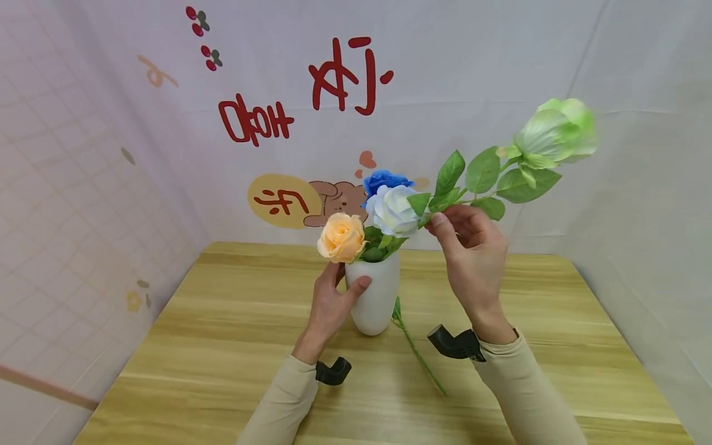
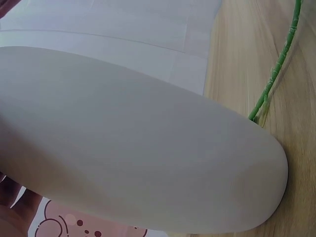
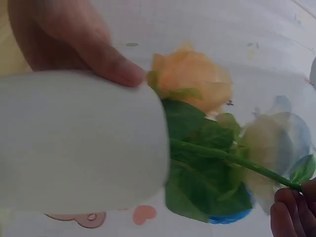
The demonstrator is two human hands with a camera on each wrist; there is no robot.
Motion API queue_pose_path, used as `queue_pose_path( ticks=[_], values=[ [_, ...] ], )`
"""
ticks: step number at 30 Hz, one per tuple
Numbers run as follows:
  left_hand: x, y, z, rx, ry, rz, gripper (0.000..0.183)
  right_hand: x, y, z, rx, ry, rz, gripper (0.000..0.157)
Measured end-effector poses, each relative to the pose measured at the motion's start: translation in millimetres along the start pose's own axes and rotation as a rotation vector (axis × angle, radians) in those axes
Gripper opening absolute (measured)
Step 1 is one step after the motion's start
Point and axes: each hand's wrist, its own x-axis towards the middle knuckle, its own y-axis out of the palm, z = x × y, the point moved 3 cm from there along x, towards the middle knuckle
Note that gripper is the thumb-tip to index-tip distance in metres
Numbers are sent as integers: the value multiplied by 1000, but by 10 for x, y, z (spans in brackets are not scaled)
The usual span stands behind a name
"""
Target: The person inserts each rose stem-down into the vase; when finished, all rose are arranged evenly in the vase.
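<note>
A white vase [image 1: 376, 303] stands on the table, tilted slightly, and my left hand [image 1: 330, 303] grips its side near the rim. Out of its mouth rise a peach rose [image 1: 340, 237], a pale blue rose [image 1: 394, 210] and a deep blue rose [image 1: 385, 180]. My right hand [image 1: 477, 259] pinches a green rose [image 1: 556, 135] by its leafy stem. In the right wrist view that green stem [image 3: 229, 157] runs from the vase mouth to my fingertips. Its lower end is hidden inside the vase. The bloom leans far out to the right.
A loose green stem [image 1: 419, 357] with a small leaf lies on the wooden table [image 1: 222, 346], just right of the vase base. Behind the table hangs a pale cloth backdrop [image 1: 461, 74] with red characters and a cartoon bear. Side cloths flank the table.
</note>
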Motion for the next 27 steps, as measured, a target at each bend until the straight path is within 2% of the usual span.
queue_pose_path(
  ticks=[2, 9, 15, 21, 27],
  values=[
    [4, 4, 37, 3, -1, 2, 68, -48, 37, -45, -12, 17, 20, 12],
    [30, 27, 350, 11, -1, 3, 71, -208, 159, -122, -17, 84, 75, 8],
    [49, 6, 335, 10, 24, 3, 75, -316, 264, -94, -56, 130, 106, 8],
    [53, -11, 321, 33, 46, -20, 74, -385, 284, -371, -81, 209, 115, 10],
    [40, -16, 326, 34, 52, -28, 74, -452, 292, -492, -91, 234, 125, 12]
  ],
)
